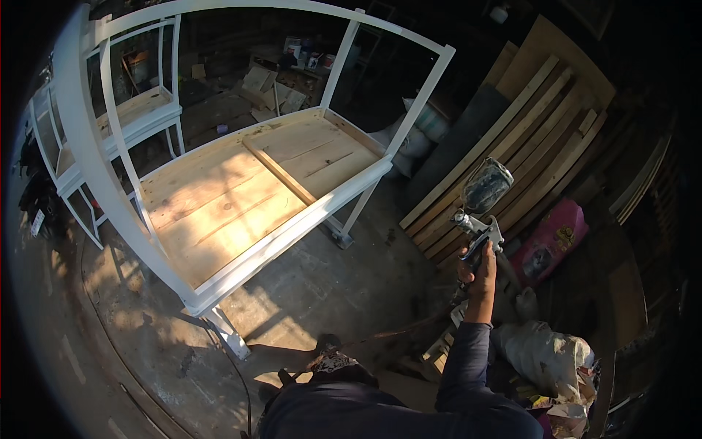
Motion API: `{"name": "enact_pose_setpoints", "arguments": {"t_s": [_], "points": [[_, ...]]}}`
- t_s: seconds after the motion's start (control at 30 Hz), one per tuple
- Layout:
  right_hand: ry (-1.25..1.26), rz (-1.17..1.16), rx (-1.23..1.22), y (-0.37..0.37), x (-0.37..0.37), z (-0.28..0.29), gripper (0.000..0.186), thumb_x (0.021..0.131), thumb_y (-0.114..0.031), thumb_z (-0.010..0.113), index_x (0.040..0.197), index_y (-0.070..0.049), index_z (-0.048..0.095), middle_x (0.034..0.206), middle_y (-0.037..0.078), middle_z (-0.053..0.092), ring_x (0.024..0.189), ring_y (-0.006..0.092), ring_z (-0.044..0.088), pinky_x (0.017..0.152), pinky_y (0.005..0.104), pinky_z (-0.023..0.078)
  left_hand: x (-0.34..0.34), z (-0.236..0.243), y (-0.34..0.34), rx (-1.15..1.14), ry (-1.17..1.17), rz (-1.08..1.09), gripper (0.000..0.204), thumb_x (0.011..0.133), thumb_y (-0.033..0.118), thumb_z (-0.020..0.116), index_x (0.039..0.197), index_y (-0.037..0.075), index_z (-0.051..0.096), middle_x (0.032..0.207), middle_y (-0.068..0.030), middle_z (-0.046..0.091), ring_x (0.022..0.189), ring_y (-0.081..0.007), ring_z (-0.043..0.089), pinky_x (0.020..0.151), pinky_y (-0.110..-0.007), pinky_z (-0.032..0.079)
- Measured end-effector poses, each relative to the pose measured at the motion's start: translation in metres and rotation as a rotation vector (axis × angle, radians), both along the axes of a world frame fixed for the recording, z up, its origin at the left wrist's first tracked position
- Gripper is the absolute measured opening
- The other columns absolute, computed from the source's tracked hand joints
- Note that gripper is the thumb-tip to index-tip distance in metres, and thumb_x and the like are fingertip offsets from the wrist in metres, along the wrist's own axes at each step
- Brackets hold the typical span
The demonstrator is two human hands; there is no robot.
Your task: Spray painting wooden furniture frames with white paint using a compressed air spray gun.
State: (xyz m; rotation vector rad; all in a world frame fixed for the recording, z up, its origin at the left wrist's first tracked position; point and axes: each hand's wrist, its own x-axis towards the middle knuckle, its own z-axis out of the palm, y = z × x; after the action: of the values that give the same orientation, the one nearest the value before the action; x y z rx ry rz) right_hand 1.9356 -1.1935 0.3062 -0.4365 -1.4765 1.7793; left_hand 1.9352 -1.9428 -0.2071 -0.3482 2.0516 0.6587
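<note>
My right hand is raised on the right with its fingers wrapped round the handle of a spray gun. A dark, paint-stained cup sits on top of the gun. A hose appears to run from below the hand toward my body. To the left of the gun and apart from it stands a wooden frame painted white, with an unpainted plank bed and one loose-looking batten across it. My left hand does not show.
Wooden boards lean at the right beside a pink bag. A stuffed whitish sack lies near my right elbow. Another white frame stands at the far left. Cans and scrap wood lie behind. A thin hose crosses the floor.
</note>
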Motion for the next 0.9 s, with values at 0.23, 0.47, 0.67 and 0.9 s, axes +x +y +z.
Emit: {"name": "enact_pose_setpoints", "arguments": {"t_s": [0.23, 0.47, 0.67, 0.9], "points": [[-0.416, -0.503, 0.238, 0.092, -0.085, -0.011, 0.039, 0.099, -0.039, 0.068, 0.084, -0.003, 0.066, 0.064, 0.002, 0.062, 0.042, 0.0115, 0.051, 0.039, 0.0271, 0.038, -0.080, -0.021, 0.105, -0.039, 0.227, -0.082, 0.103, 0.095, 0.083, 0.024, 0.096, -0.007, 0.074, 0.083, -0.0213, 0.074, 0.070, -0.0348, 0.068, 0.066, -0.053, 0.049], [-0.501, -0.683, 0.311, 0.277, -0.213, -0.056, 0.038, 0.100, -0.035, 0.065, 0.087, 0.001, 0.068, 0.065, 0.004, 0.062, 0.054, 0.0138, 0.061, 0.052, 0.0331, 0.048, -0.160, -0.029, 0.284, 0.062, 0.463, -0.427, 0.100, 0.096, 0.081, 0.023, 0.090, -0.004, 0.075, 0.078, -0.0225, 0.072, 0.071, -0.0370, 0.068, 0.066, -0.053, 0.049], [-0.422, -0.726, 0.400, 0.409, -0.254, -0.004, 0.046, 0.100, -0.041, 0.065, 0.084, 0.002, 0.066, 0.065, 0.004, 0.062, 0.053, 0.0149, 0.060, 0.049, 0.0336, 0.046, -0.232, 0.017, 0.439, 0.268, 0.418, -0.612, 0.076, 0.106, 0.060, 0.023, 0.094, 0.004, 0.072, 0.080, -0.0265, 0.069, 0.079, -0.0490, 0.065, 0.071, -0.057, 0.049], [-0.122, -0.651, 0.380, 0.423, -0.275, 0.142, 0.046, 0.101, -0.045, 0.064, 0.088, -0.001, 0.065, 0.072, 0.004, 0.063, 0.042, 0.0111, 0.049, 0.039, 0.0308, 0.037, -0.293, -0.026, 0.499, 0.263, 0.610, -0.906, 0.048, 0.106, 0.045, 0.038, 0.130, 0.007, 0.057, 0.075, -0.0267, 0.065, 0.066, -0.0444, 0.062, 0.060, -0.058, 0.045]]}}
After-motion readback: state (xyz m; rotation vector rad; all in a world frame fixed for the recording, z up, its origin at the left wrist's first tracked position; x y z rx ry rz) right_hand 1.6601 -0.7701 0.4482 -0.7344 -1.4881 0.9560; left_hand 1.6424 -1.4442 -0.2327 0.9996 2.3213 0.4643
